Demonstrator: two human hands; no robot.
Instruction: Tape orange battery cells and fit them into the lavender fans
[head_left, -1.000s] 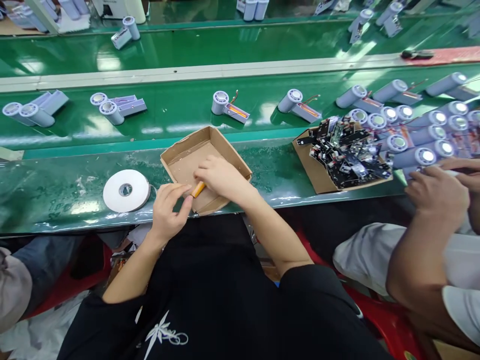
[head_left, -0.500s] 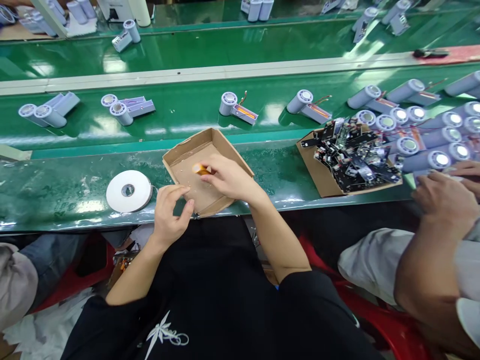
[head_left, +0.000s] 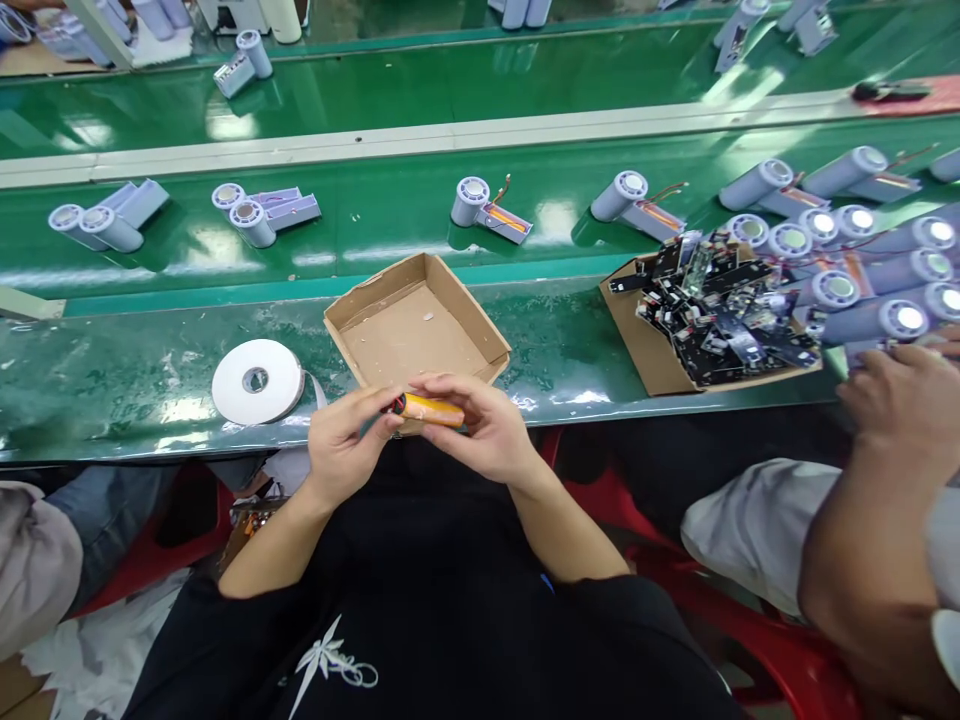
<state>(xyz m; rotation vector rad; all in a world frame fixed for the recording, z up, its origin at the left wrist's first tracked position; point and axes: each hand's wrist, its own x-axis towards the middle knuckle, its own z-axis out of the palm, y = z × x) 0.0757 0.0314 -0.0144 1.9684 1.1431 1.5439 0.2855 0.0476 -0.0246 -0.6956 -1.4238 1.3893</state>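
An orange cylinder (head_left: 433,410) with a dark end at its left lies between my two hands, over the near edge of a cardboard box (head_left: 409,340). The fingers of my left hand (head_left: 346,440) pinch its dark left end. My right hand (head_left: 487,430) grips the right part between thumb and fingers. The box holds only small bits on its bottom. To the left of my hands, a roll of white tape (head_left: 256,382) lies flat on the green bench, its loose end sticking out to the right.
Right of the box, a second carton (head_left: 645,345) is heaped with black circuit boards. Lilac cylinder parts (head_left: 472,200) stand on the green conveyor (head_left: 382,215) behind. At the right, another person's hand (head_left: 904,395) works beside many such cylinders (head_left: 874,320).
Both hands have come together at the box's near edge. The orange cylinder has moved out of the box toward me, and my left hand has closed on it. The conveyor parts have shifted slightly right.
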